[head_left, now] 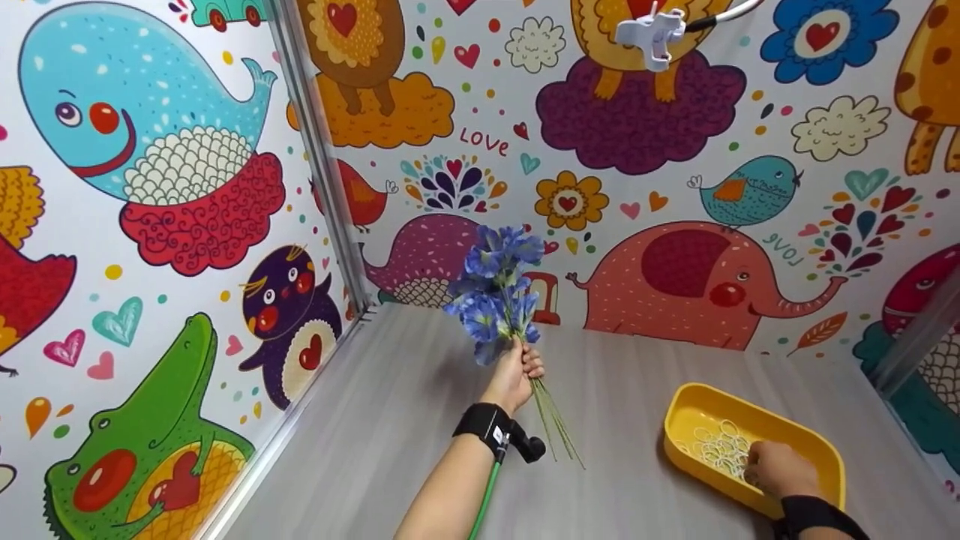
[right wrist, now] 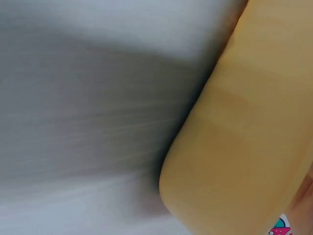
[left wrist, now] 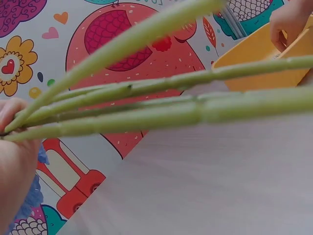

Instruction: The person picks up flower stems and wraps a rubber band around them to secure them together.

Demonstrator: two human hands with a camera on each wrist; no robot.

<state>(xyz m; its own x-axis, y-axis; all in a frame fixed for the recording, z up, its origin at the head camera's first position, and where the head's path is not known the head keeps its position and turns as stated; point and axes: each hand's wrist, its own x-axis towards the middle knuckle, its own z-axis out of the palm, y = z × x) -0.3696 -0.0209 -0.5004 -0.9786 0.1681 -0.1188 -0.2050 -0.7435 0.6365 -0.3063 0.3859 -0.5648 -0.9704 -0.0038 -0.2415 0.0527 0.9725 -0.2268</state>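
Note:
My left hand (head_left: pixel 517 373) grips a bunch of blue artificial flowers (head_left: pixel 495 300) by the stems, just below the blossoms. The blooms stand upright above the fist, and the thin green stems (head_left: pixel 555 424) trail below it. In the left wrist view those stems (left wrist: pixel 146 115) cross close to the camera. My right hand (head_left: pixel 784 469) reaches into a yellow box (head_left: pixel 679 409), fingers bent down at a pile of pale rubber bands (head_left: pixel 724 448). Whether it pinches a band I cannot tell. The right wrist view is mostly filled by the box's outer wall (right wrist: pixel 239 127).
The grey tabletop (head_left: pixel 360 450) runs under both hands. Behind and to the left rise walls printed with cartoon animals (head_left: pixel 675 285). A white clip on a cable (head_left: pixel 652 34) hangs at the top. A green cable (head_left: pixel 487 495) runs along the left forearm.

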